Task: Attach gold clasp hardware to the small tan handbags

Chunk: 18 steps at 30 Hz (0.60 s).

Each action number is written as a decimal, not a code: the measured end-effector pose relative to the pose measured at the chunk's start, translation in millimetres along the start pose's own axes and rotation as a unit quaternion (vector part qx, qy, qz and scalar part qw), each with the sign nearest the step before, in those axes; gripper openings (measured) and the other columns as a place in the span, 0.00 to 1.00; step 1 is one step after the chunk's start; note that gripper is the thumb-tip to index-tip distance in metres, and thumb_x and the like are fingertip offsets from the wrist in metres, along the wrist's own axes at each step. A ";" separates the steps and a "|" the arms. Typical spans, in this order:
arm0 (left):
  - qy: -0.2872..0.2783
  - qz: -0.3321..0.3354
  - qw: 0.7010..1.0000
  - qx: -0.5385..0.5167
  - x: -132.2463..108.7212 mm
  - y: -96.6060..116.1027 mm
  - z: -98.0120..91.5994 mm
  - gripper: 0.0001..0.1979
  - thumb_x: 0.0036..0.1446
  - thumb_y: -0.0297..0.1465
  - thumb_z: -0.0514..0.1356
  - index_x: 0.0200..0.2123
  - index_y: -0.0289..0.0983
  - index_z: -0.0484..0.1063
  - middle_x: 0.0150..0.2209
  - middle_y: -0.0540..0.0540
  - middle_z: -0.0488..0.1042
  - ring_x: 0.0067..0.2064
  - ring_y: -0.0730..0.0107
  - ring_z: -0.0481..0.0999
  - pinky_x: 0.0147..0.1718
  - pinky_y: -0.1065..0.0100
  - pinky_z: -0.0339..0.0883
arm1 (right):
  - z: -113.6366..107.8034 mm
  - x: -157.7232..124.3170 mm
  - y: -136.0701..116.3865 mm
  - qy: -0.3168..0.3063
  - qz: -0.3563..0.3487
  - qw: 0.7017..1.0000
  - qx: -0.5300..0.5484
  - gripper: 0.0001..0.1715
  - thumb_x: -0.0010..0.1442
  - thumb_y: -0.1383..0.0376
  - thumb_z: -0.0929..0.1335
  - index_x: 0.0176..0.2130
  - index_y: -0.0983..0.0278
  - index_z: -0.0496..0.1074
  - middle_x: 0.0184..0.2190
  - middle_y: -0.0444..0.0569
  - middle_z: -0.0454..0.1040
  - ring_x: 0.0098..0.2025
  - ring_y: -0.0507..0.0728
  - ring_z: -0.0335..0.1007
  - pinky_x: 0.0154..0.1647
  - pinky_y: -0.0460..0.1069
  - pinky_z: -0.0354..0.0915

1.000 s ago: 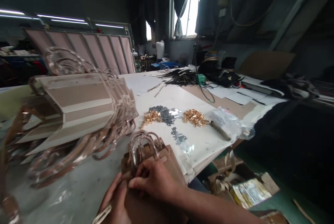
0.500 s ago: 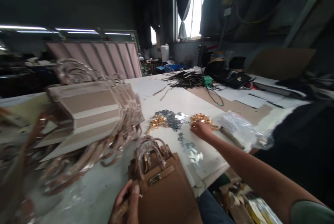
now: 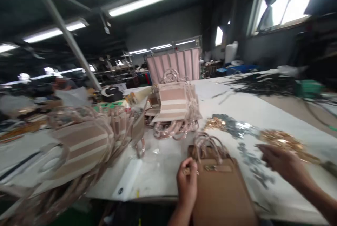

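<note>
A small brown handbag (image 3: 222, 187) with wrapped handles lies on the white table (image 3: 163, 170) in front of me. My left hand (image 3: 186, 183) grips its upper left corner with closed fingers. My right hand (image 3: 283, 163) hovers to the bag's right, just in front of a pile of gold metal fittings (image 3: 283, 141); it is blurred and its fingers look loosely curled. A scatter of silver fittings (image 3: 237, 126) lies beyond the bag.
Pink striped handbags lie in two piles, one in the middle (image 3: 175, 105) and a blurred one at left (image 3: 79, 145). A white flat strip (image 3: 127, 180) lies near the table's front edge. A person (image 3: 61, 84) sits far left. A green box (image 3: 306, 87) and black strips stand far right.
The view has swung left, showing more of the workshop. My right hand has drawn back from the gold pile toward the bag. My left hand still holds the bag's corner.
</note>
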<state>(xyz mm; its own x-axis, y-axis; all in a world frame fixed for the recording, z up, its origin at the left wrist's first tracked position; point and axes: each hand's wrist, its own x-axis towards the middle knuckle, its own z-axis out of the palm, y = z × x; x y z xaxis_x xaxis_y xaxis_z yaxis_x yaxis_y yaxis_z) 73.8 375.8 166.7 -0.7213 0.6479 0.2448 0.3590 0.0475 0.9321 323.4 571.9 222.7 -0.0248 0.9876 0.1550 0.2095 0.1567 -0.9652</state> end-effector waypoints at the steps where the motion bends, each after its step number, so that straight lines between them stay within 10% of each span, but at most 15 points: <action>1: -0.020 -0.019 0.999 -0.040 6.0 -2.1 -5.8 0.26 0.64 0.55 0.60 0.48 0.40 0.80 0.31 0.42 0.82 0.33 0.55 0.84 0.32 0.59 0.79 | -5.0 -17.5 -2.0 -0.049 0.023 0.998 0.015 0.32 0.54 0.37 0.78 0.36 0.63 0.85 0.29 0.58 0.79 0.24 0.58 0.75 0.21 0.51 0.68; 5: -0.032 -0.002 0.999 -0.032 26.0 -15.1 -11.7 0.29 0.56 0.52 0.67 0.52 0.37 0.76 0.49 0.37 0.81 0.49 0.50 0.82 0.48 0.53 0.78 | 28.9 -78.4 -6.7 -0.188 0.050 0.967 0.165 0.35 0.55 0.39 0.79 0.44 0.65 0.82 0.39 0.57 0.82 0.37 0.65 0.81 0.33 0.53 0.77; 11: -0.005 0.304 0.936 0.177 15.9 28.3 -18.3 0.28 0.66 0.36 0.63 0.67 0.38 0.64 0.65 0.32 0.69 0.67 0.46 0.67 0.67 0.45 0.63 | 78.4 -119.5 15.1 -0.188 0.065 0.953 0.231 0.33 0.54 0.44 0.80 0.46 0.62 0.73 0.34 0.45 0.76 0.31 0.58 0.79 0.28 0.48 0.72; 18: -0.279 0.326 0.822 0.374 25.7 64.4 9.4 0.21 0.64 0.27 0.63 0.60 0.37 0.72 0.54 0.38 0.78 0.59 0.45 0.73 0.58 0.46 0.67 | 78.8 -125.1 29.1 -0.180 0.034 0.959 0.218 0.23 0.60 0.48 0.78 0.42 0.62 0.77 0.33 0.46 0.79 0.33 0.58 0.76 0.34 0.49 0.72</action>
<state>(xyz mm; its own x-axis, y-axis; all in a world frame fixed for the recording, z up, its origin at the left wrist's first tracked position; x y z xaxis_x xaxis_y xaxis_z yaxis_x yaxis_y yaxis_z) 84.0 402.6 230.6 0.0777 0.9593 0.2715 0.9761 -0.1287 0.1751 255.5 453.6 158.6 -0.3773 0.9226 0.0807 -0.2044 0.0020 -0.9789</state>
